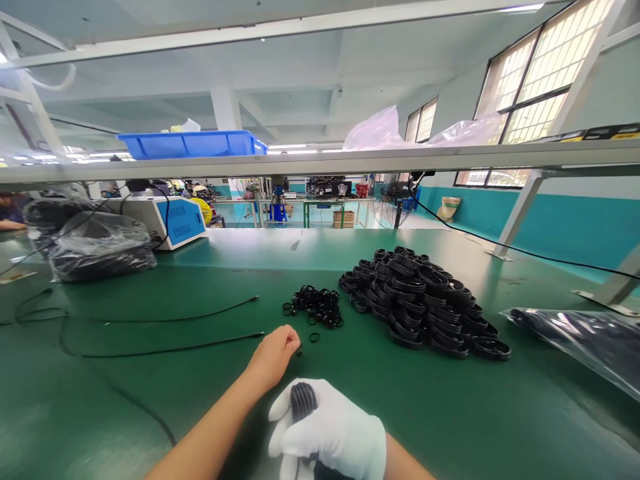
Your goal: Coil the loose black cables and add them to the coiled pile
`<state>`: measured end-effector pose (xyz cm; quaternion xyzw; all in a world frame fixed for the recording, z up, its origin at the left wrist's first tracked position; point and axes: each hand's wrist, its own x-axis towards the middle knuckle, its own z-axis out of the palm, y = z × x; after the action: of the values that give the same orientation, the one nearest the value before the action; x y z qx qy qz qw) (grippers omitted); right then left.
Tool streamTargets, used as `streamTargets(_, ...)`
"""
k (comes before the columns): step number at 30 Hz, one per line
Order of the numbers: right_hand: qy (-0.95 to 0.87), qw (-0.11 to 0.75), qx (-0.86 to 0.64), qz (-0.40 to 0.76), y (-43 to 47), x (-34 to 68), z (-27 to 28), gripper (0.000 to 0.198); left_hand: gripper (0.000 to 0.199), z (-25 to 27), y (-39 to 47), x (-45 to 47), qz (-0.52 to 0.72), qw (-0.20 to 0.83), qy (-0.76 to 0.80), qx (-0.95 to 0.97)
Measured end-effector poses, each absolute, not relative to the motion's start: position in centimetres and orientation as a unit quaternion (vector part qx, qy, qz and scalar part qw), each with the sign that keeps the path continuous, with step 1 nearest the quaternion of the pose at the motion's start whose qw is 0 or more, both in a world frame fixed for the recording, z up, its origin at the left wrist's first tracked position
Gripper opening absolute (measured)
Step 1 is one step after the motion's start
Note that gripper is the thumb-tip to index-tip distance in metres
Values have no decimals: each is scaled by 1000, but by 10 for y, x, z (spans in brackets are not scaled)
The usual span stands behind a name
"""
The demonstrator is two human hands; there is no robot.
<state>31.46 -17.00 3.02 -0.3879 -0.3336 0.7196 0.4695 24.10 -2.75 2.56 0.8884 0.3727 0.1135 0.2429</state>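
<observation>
My right hand point(330, 427), in a white glove, is wrapped around a coiled black cable point(303, 401) at the front of the green table. The coil's ribbed end shows above the fingers; the rest is mostly hidden in the palm. Just beyond it, my bare left hand point(274, 357) is closed, with a small black ring point(299, 351) at its fingertips, partly hidden. Another single ring point(314, 338) lies flat to its right. Behind these is a loose heap of small black rings point(318, 305). A large pile of coiled black cables point(420, 300) is stacked to the right.
Two straight cable ends point(200, 347) stretch across the green table point(210, 407) from the left. Clear plastic bags of black items point(103, 247) and a blue-and-white machine point(177, 220) stand back left. Another bag point(580, 333) lies right. A shelf point(320, 163) with a blue bin point(195, 145) spans overhead.
</observation>
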Motion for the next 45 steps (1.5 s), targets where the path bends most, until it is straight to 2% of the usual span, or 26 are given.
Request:
streamTargets(5,-377,413,-483,674,-175,303,40,38,14,22,-34,199,112,266,398,871)
streamTargets(10,-464,349,-440,685,-176,306,29,39,10,27,-33,198,123,275,406,863)
streamTargets(13,-389,447,-373,714,-174,320,25,39,9,29,-40,200,123,290,391,865)
streamTargets(16,-336,547,-362,676,-172,330,28,37,7,24,-56,206,118,321,364,866)
streamTargets(20,-356,533,-445,626,-170,327,37,31,11,14,-72,213,132,378,371,838)
streamTargets(25,-321,547,-638,438,-167,317,36,32,11,22,-83,200,157,536,369,743)
streamTargets(30,-379,516,-646,416,-164,310,22,21,17,25,-107,185,183,652,348,649)
streamTargets(36,-427,494,-697,295,-168,296,21,11,18,38,-120,163,199,730,309,576)
streamTargets(39,-467,473,-688,290,-173,288,27,13,17,47,-115,151,158,676,289,660)
streamTargets(43,-496,453,-686,281,-177,280,31,15,7,51,-104,143,93,438,353,822)
streamTargets(45,-501,448,-682,290,-177,278,32,15,8,56,-101,142,58,350,356,865)
